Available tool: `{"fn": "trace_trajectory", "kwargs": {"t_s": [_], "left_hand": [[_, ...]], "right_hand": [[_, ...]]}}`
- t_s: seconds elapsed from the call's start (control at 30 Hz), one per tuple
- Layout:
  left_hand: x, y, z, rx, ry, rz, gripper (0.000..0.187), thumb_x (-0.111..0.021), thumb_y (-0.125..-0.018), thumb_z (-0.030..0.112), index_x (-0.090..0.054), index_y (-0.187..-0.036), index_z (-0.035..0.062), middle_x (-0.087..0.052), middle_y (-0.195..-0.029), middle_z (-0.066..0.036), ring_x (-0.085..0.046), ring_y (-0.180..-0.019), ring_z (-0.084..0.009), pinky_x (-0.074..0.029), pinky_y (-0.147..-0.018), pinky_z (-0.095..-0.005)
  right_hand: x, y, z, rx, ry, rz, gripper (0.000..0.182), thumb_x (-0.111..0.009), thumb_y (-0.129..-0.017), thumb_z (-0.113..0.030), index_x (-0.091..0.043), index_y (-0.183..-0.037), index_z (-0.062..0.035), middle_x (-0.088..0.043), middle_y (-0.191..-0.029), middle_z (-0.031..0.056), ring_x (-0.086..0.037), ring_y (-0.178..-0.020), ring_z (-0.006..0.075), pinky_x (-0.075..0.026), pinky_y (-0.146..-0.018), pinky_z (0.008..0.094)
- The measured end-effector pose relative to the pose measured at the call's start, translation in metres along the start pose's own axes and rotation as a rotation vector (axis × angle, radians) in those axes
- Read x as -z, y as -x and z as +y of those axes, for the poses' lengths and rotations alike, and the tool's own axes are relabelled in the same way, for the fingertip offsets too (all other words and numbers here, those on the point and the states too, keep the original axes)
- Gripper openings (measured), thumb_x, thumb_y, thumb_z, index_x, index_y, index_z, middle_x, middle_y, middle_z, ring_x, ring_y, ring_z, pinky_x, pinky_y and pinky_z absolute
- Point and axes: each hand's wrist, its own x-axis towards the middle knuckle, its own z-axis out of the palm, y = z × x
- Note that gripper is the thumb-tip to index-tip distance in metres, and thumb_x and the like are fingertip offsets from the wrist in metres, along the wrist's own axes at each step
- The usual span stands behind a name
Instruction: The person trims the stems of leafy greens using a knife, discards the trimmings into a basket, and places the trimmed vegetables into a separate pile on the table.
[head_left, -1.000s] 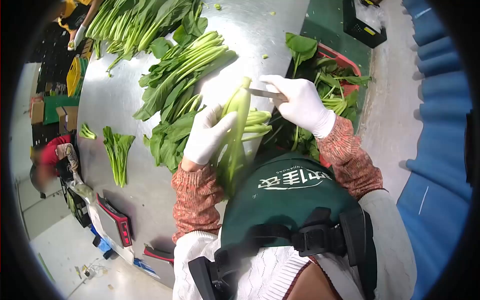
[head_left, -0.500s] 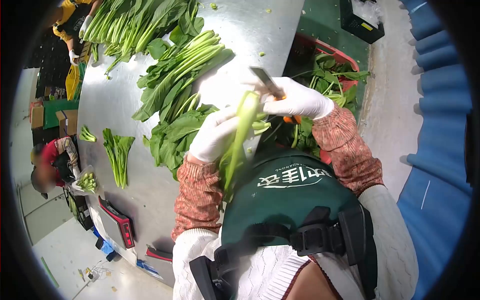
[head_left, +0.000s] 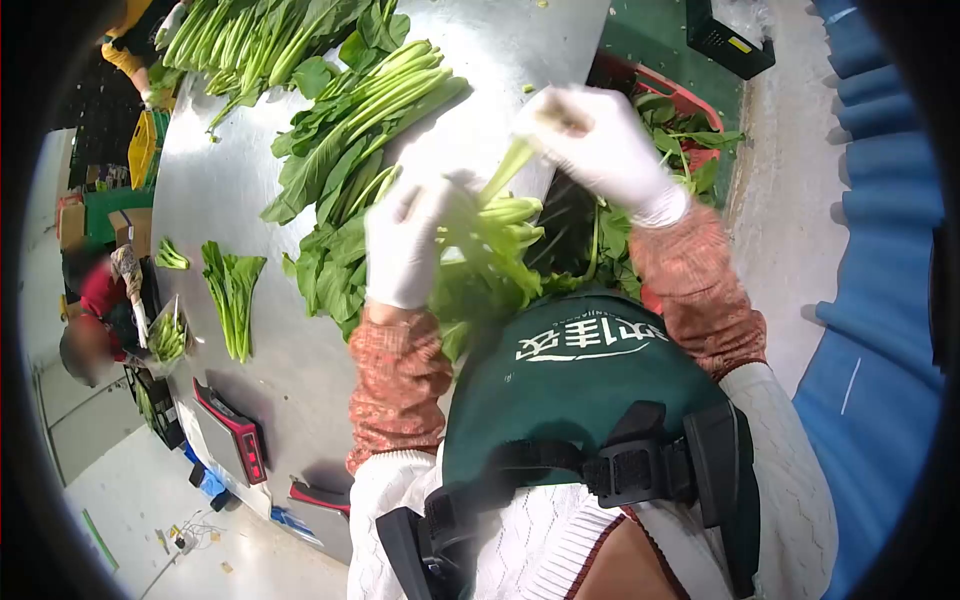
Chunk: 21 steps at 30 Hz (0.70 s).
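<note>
Right hand (head_left: 590,140) pinches a pale stalk (head_left: 510,168) between the hands, over the counter (head_left: 300,400); left hand (head_left: 405,240) is at the greens (head_left: 500,275), too blurry to tell its grip. Stalk's probably light, crisp, kinda slippery: grab the thick end.

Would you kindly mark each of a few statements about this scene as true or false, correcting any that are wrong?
1. The person's left hand and right hand both wear white gloves. True.
2. A small leafy bunch lies on the metal table, apart from the larger pile of greens. True.
3. The left hand rests flat on the metal table. False: the left hand is raised, with leafy greens in its grasp.
4. The apron is plain white. False: the apron is dark green with white lettering.
5. A red crate stands beside the metal table on the right hand's side. True.
</note>
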Motion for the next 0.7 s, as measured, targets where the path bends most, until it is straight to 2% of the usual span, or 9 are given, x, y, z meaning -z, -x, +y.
{"fn": "trace_trajectory", "kwargs": {"t_s": [0.03, 0.07, 0.13, 0.23, 0.37, 0.43, 0.47, 0.53, 0.7], "left_hand": [[0.016, -0.002, -0.01, -0.064, 0.059, 0.087, 0.033, -0.055, -0.099, 0.026, -0.062, -0.109, -0.0047, -0.066, -0.102, -0.015, -0.065, -0.09, -0.0219, -0.052, -0.084, -0.0336], [0.026, -0.003, -0.012, -0.089, 0.286, 0.231, 0.033, -0.059, -0.097, 0.025, -0.061, -0.11, -0.0061, -0.068, -0.092, -0.013, -0.066, -0.082, -0.0204, -0.052, -0.081, -0.0322], [0.068, 0.006, -0.014, -0.141, 0.375, 0.315, 0.041, -0.059, -0.096, 0.03, -0.055, -0.118, -0.0046, -0.065, -0.102, -0.017, -0.064, -0.092, -0.0272, -0.051, -0.087, -0.0404], [0.11, 0.03, 0.0, -0.221, 0.508, 0.352, 0.041, -0.058, -0.096, 0.037, -0.053, -0.121, 0.0052, -0.06, -0.095, -0.01, -0.058, -0.081, -0.0218, -0.051, -0.081, -0.0411], [0.13, 0.047, 0.013, -0.255, 0.364, 0.402, 0.046, -0.055, -0.098, 0.043, -0.048, -0.127, 0.008, -0.057, -0.095, -0.006, -0.052, -0.077, -0.0178, -0.046, -0.073, -0.036], [0.122, 0.042, 0.02, -0.181, 0.299, 0.484, 0.047, -0.053, -0.098, 0.046, -0.052, -0.121, 0.0047, -0.055, -0.089, -0.005, -0.051, -0.075, -0.0163, -0.044, -0.064, -0.0327], [0.121, 0.038, 0.015, -0.163, 0.406, 0.456, 0.048, -0.055, -0.097, 0.046, -0.05, -0.124, 0.0057, -0.055, -0.091, -0.005, -0.05, -0.075, -0.0164, -0.043, -0.066, -0.0323], [0.128, 0.031, 0.001, -0.138, 0.641, 0.434, 0.049, -0.058, -0.096, 0.044, -0.051, -0.124, 0.0035, -0.053, -0.091, -0.005, -0.048, -0.075, -0.0161, -0.042, -0.067, -0.0313], [0.167, 0.031, -0.032, -0.138, 1.238, 0.426, 0.032, -0.066, -0.093, 0.015, -0.052, -0.114, -0.0046, -0.049, -0.091, -0.008, -0.045, -0.077, -0.0164, -0.043, -0.068, -0.0299]], "right_hand": [[0.015, -0.002, 0.008, 0.027, -0.076, 0.151, 0.018, -0.066, -0.09, -0.016, -0.069, -0.098, 0.0008, -0.065, -0.076, -0.0001, -0.056, -0.066, 0.0074, -0.047, -0.061, 0.0246], [0.039, 0.002, -0.017, -0.1, -0.146, 0.178, 0.016, -0.067, -0.09, -0.016, -0.07, -0.098, -0.0022, -0.062, -0.073, -0.0031, -0.048, -0.059, 0.0026, -0.037, -0.052, 0.0205], [0.087, 0.007, 0.002, -0.136, -0.174, 0.243, 0.018, -0.068, -0.092, -0.023, -0.071, -0.098, -0.0064, -0.058, -0.074, -0.0049, -0.041, -0.055, -0.003, -0.025, -0.046, 0.0158], [0.131, 0.02, 0.035, -0.172, 0.176, 0.291, 0.02, -0.068, -0.091, -0.022, -0.071, -0.1, -0.0047, -0.061, -0.075, -0.0036, -0.05, -0.061, 0.0019, -0.038, -0.053, 0.0201], [0.103, 0.035, 0.08, -0.088, 0.895, 0.499, 0.049, -0.072, -0.085, -0.026, -0.057, -0.13, -0.01, -0.071, -0.094, 0.0085, -0.069, -0.082, 0.0232, -0.053, -0.073, 0.0346], [0.051, 0.041, 0.08, -0.025, 0.619, 0.424, 0.042, -0.073, -0.083, -0.023, -0.061, -0.122, -0.0142, -0.07, -0.095, 0.0064, -0.068, -0.083, 0.024, -0.054, -0.072, 0.0356], [0.024, 0.043, 0.078, -0.094, 0.595, 0.267, 0.045, -0.072, -0.081, -0.005, -0.061, -0.125, -0.0115, -0.07, -0.098, 0.0078, -0.068, -0.083, 0.0186, -0.054, -0.076, 0.0295], [-0.022, 0.05, 0.102, 0.037, 0.55, -0.058, 0.039, -0.071, -0.079, -0.008, -0.063, -0.117, -0.0116, -0.066, -0.097, 0.0068, -0.068, -0.082, 0.021, -0.055, -0.074, 0.031], [-0.056, 0.05, 0.146, 0.04, 0.674, -0.181, 0.034, -0.07, -0.081, -0.016, -0.061, -0.114, -0.0112, -0.061, -0.091, 0.0073, -0.064, -0.082, 0.0269, -0.052, -0.074, 0.0352]]}}
